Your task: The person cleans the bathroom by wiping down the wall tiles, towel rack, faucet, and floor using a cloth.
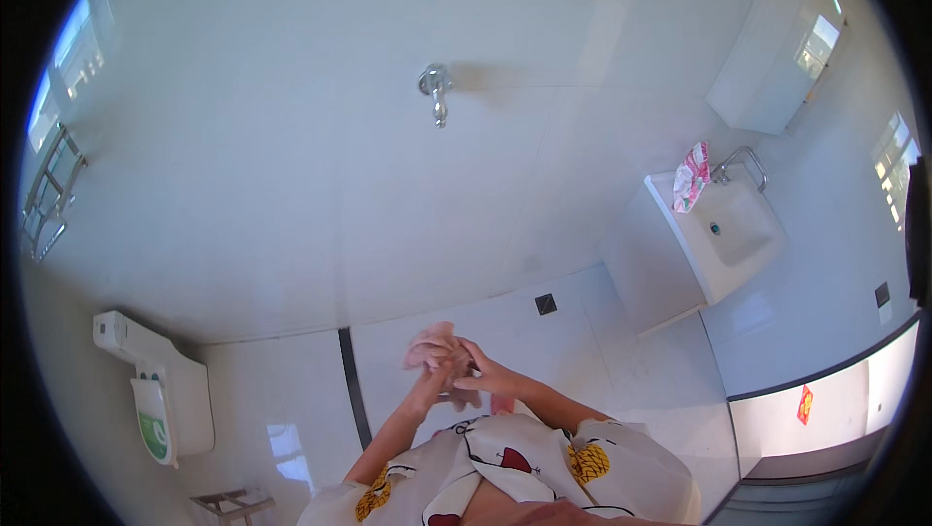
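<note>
In front of my body, a crumpled pale pink cloth [434, 340] is bunched up between my two hands. My left hand [433, 385] grips it from below and the left, fingers pointing up into the folds. From the right, my right hand [488, 372] curls its fingers around the near side of the bundle. The hands almost meet, and some fingertips are hidden in the cloth. Another small pink patch [502, 404] shows just below my right wrist; what it belongs to I cannot tell.
To the right stands a white washbasin [714, 279] with a tap [752, 162] and a pink-and-white patterned bag [691, 178] on its rim. A toilet [180, 395] is at the left. A wall tap [437, 89] faces me; a dark strip [353, 380] crosses the floor near a drain [546, 304].
</note>
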Demonstrator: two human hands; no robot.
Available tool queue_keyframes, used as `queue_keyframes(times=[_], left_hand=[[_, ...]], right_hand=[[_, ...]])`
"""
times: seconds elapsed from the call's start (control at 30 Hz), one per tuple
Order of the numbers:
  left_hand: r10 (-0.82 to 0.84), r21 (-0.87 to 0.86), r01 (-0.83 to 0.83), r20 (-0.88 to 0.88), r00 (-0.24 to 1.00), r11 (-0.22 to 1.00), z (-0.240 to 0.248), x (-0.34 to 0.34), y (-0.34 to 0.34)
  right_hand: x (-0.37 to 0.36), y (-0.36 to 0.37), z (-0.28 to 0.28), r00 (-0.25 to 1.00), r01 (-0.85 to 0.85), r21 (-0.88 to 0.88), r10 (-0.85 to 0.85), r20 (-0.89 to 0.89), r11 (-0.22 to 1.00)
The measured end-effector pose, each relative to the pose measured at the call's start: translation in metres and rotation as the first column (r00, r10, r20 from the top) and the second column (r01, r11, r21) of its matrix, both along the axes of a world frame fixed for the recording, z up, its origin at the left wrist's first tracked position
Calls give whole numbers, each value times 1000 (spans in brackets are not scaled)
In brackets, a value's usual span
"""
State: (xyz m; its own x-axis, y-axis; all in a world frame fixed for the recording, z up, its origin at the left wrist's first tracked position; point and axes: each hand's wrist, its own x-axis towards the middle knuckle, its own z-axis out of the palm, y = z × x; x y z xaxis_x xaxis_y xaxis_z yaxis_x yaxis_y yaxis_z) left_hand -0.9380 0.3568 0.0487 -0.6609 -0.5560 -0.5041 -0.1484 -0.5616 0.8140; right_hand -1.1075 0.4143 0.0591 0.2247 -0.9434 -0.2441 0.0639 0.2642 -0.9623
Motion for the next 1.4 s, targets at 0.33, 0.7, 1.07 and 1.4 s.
queue_keyframes(times=[0.33,0.7,1.07,1.4], left_hand=[[-613,-534,764,481,627,362,110,-144,-62],[460,-747,103,-289,840,-657,323,-287,-168],[603,-506,352,-515,609,-787,441,-259,-298],[552,-532,271,-487,678,-802,435,-257,-314]], right_hand=[[-182,-5,17,849,528,-129,-524,65,839],[-421,-77,231,598,594,-798,-717,358,97],[-479,-169,514,389,113,-872,-786,480,-476],[-537,-265,563,-11,-10,-890,-890,457,-456]])
